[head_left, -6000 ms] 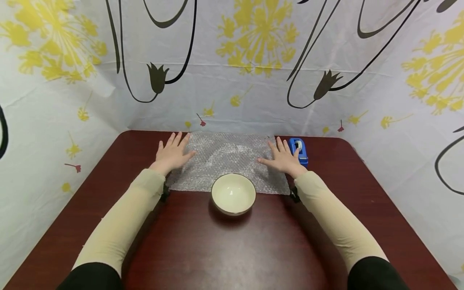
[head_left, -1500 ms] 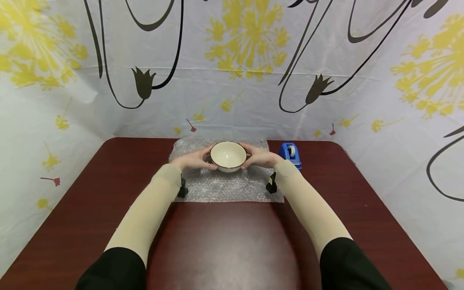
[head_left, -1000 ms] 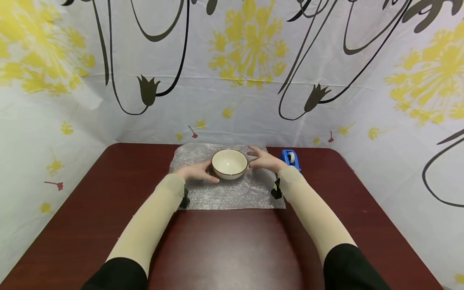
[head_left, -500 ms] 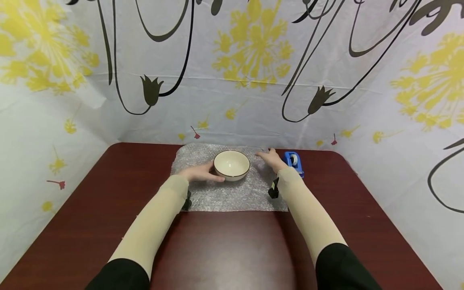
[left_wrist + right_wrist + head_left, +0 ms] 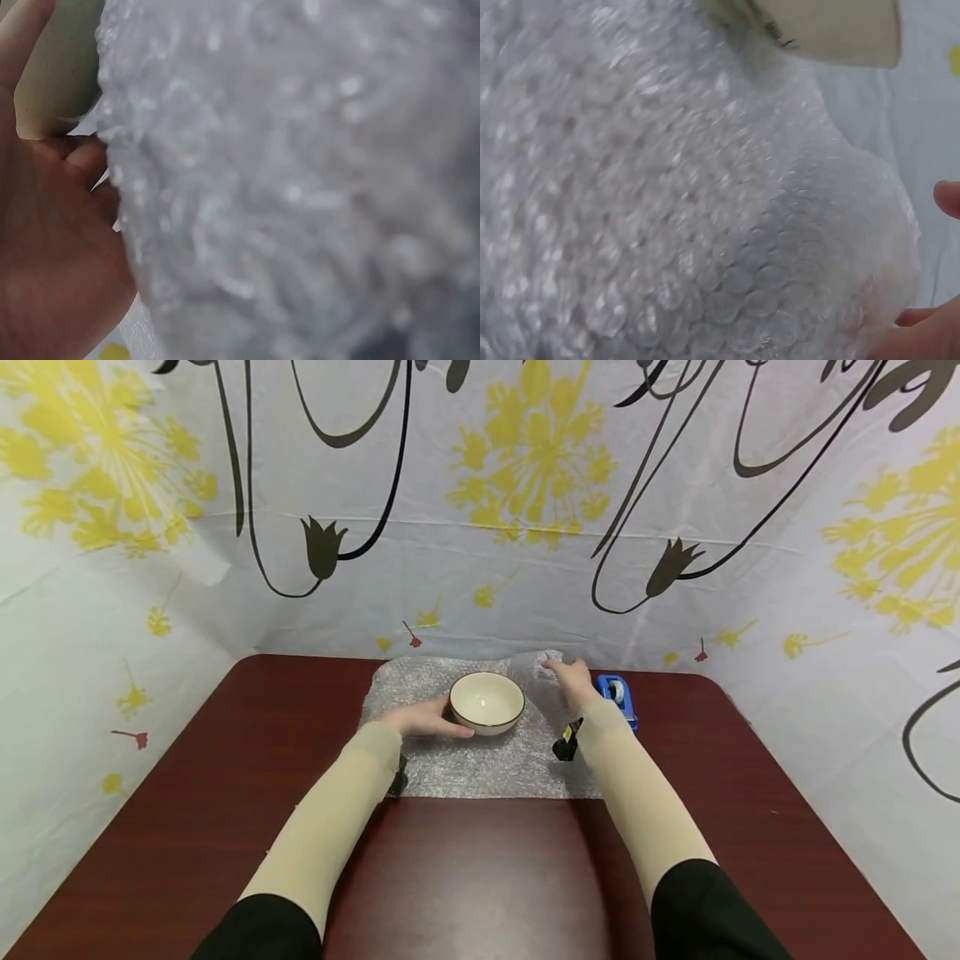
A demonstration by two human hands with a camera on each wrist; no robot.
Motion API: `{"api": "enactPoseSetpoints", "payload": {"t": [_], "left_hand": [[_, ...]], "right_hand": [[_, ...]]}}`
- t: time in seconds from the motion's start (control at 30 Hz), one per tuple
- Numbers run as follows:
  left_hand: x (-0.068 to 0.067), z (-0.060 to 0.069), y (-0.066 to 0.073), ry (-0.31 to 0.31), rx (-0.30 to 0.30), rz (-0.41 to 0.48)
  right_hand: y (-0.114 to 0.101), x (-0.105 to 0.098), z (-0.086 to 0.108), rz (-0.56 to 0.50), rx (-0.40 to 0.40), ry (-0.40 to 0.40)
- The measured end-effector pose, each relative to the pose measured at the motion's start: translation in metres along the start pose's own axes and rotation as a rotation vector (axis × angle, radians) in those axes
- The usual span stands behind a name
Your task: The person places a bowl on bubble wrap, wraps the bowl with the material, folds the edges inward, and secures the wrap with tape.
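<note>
A cream bowl (image 5: pixel 487 700) with a dark rim stands upright on a sheet of bubble wrap (image 5: pixel 480 772). My left hand (image 5: pixel 423 718) holds the bowl's left side, thumb along the front. In the left wrist view, the fingers of that hand (image 5: pixel 60 247) curl by the bowl (image 5: pixel 60 67), partly hidden behind blurred wrap. At the sheet's back right corner is my right hand (image 5: pixel 572 683), where the wrap stands raised. The right wrist view shows its fingers (image 5: pixel 922 337) behind the lifted wrap (image 5: pixel 780 247), with the thumb apart from the edge.
A blue tape dispenser (image 5: pixel 617 700) stands just right of my right hand, near the table's back edge. The dark red table (image 5: pixel 480 877) spreads out in front of the sheet. A flower-patterned cloth (image 5: pixel 450 560) hangs behind and at both sides.
Both hands carried the bowl from the front onto the bubble wrap. My right hand then left the bowl and moved right to the back corner, which has risen. My left hand stayed.
</note>
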State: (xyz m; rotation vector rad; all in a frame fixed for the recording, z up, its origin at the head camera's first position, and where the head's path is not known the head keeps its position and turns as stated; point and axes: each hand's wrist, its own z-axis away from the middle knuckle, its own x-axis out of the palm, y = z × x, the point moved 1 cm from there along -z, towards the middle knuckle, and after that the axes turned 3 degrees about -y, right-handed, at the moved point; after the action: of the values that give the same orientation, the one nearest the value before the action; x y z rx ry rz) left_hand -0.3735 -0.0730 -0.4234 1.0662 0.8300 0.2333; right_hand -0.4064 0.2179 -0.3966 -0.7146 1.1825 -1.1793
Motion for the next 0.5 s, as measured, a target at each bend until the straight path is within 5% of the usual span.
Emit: {"api": "enactPoseSetpoints", "payload": {"t": [0.27,0.5], "left_hand": [[0.001,0.002,0.005,0.026,-0.046,-0.006],[0.001,0.003,0.002,0.005,-0.061,-0.004]], "right_hand": [[-0.009,-0.003,0.012,-0.107,-0.015,-0.066],[-0.013,0.004,0.014,0.049,-0.142,-0.054]]}}
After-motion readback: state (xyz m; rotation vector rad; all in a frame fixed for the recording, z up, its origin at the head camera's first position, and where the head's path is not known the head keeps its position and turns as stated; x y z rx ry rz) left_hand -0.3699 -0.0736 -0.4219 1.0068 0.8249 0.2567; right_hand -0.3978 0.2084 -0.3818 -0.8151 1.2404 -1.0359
